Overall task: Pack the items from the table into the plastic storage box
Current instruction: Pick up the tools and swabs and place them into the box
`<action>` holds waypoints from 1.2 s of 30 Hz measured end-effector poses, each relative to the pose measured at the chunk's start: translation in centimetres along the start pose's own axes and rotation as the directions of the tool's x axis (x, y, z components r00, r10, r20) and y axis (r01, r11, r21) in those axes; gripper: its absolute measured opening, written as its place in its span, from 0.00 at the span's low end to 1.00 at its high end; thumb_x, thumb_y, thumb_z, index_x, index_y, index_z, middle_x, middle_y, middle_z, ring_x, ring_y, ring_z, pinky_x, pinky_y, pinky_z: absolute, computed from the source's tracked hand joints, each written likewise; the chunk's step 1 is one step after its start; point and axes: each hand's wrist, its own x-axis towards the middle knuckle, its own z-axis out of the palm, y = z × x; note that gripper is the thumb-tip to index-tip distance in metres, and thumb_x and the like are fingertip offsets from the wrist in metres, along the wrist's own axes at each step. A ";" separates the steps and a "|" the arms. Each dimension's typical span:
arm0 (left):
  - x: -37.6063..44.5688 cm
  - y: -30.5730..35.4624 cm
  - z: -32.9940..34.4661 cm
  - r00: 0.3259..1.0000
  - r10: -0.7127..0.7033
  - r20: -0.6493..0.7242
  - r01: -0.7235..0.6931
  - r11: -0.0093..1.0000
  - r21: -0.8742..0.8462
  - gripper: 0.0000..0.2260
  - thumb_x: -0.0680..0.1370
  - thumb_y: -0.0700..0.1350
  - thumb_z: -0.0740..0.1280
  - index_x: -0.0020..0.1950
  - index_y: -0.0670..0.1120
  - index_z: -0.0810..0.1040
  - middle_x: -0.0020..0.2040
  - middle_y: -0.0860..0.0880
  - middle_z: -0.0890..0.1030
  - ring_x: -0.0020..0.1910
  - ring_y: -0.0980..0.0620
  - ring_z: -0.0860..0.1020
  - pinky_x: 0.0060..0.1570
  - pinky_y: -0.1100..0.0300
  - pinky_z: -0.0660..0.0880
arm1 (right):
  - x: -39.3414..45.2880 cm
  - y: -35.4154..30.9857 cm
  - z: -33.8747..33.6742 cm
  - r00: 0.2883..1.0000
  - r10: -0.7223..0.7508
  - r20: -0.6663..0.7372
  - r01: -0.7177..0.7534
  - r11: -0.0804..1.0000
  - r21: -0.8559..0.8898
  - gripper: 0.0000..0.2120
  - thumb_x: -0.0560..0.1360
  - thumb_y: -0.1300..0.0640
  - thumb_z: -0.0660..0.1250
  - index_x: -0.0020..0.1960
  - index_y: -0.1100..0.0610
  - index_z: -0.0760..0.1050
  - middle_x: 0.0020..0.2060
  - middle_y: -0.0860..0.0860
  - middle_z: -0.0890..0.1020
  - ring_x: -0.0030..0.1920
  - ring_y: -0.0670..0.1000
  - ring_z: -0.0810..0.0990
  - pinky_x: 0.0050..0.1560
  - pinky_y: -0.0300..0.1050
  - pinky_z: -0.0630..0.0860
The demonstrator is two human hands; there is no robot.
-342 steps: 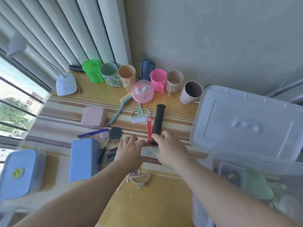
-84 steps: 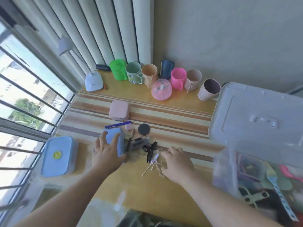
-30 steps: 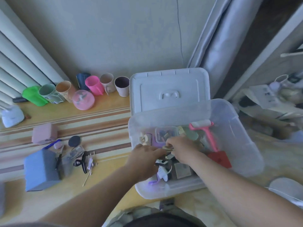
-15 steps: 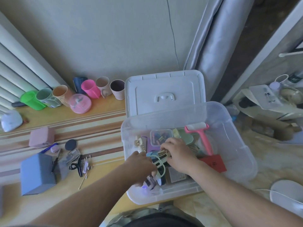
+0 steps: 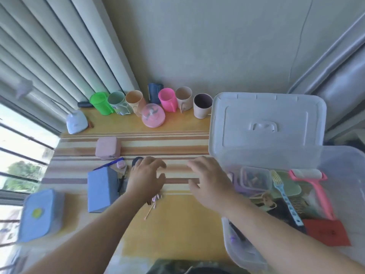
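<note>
The clear plastic storage box stands open at the right, its white lid leaning behind it. Inside lie a pink lint roller, a blue fork, a small clear case and a red card. My left hand hovers with fingers spread over a pile of small items on the striped table, next to a blue box. My right hand is open and empty, just left of the storage box. Cotton swabs peek out below my left hand.
A row of cups and a pink dome line the wall at the back. A pink case, a blue pen, a white lamp base and a blue lidded container sit at the left by the window.
Both hands have left the storage box and moved left over the table. They hold nothing now. My view has swung back to the table.
</note>
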 end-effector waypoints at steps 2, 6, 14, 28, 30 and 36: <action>0.3 -4.4 -0.3 0.994 -0.074 0.076 0.068 0.995 0.080 0.13 0.76 0.49 0.68 0.61 0.58 0.79 0.64 0.53 0.77 0.65 0.45 0.72 0.62 0.48 0.70 | 2.2 -1.8 3.3 0.989 0.011 0.148 -0.009 1.000 -0.010 0.18 0.78 0.58 0.66 0.67 0.53 0.78 0.60 0.50 0.79 0.63 0.56 0.73 0.62 0.54 0.75; 1.5 -11.0 -0.2 0.978 -0.131 0.162 0.090 0.966 0.243 0.18 0.78 0.50 0.66 0.68 0.59 0.75 0.68 0.53 0.75 0.68 0.45 0.70 0.66 0.48 0.68 | 6.0 -4.5 10.0 0.893 0.108 0.437 -0.052 0.989 -0.137 0.14 0.81 0.56 0.63 0.65 0.53 0.77 0.61 0.51 0.77 0.65 0.58 0.71 0.60 0.57 0.76; 7.0 -17.5 -0.4 0.982 -0.118 0.147 0.033 0.874 0.484 0.17 0.75 0.52 0.65 0.64 0.56 0.75 0.63 0.50 0.75 0.62 0.43 0.69 0.60 0.48 0.65 | 9.6 -6.9 19.7 0.806 0.200 0.557 -0.036 0.956 -0.291 0.21 0.81 0.54 0.65 0.72 0.46 0.67 0.65 0.54 0.73 0.62 0.62 0.71 0.50 0.55 0.73; 11.5 -16.5 3.6 0.900 0.101 0.424 -0.252 0.915 0.316 0.26 0.78 0.48 0.66 0.75 0.60 0.65 0.72 0.48 0.67 0.69 0.42 0.67 0.66 0.47 0.67 | 9.3 -4.6 18.9 0.793 0.343 0.503 -0.211 0.930 -0.302 0.11 0.78 0.55 0.65 0.59 0.49 0.67 0.50 0.49 0.79 0.55 0.59 0.75 0.56 0.56 0.74; 11.7 -16.0 4.4 0.896 0.079 0.436 -0.235 0.920 0.315 0.22 0.78 0.47 0.66 0.71 0.58 0.68 0.68 0.46 0.68 0.65 0.40 0.69 0.62 0.47 0.70 | 8.8 -4.1 18.6 0.806 0.346 0.481 -0.272 0.937 -0.219 0.10 0.78 0.56 0.65 0.54 0.46 0.66 0.45 0.45 0.78 0.49 0.56 0.75 0.51 0.54 0.76; 12.3 -16.4 4.9 0.904 -0.038 0.426 -0.100 0.949 0.298 0.18 0.76 0.50 0.72 0.64 0.51 0.72 0.59 0.44 0.70 0.56 0.40 0.74 0.53 0.45 0.78 | 7.8 -3.4 17.4 0.722 0.584 0.371 -0.692 0.632 0.350 0.15 0.73 0.68 0.59 0.46 0.47 0.71 0.39 0.54 0.79 0.33 0.52 0.72 0.32 0.49 0.67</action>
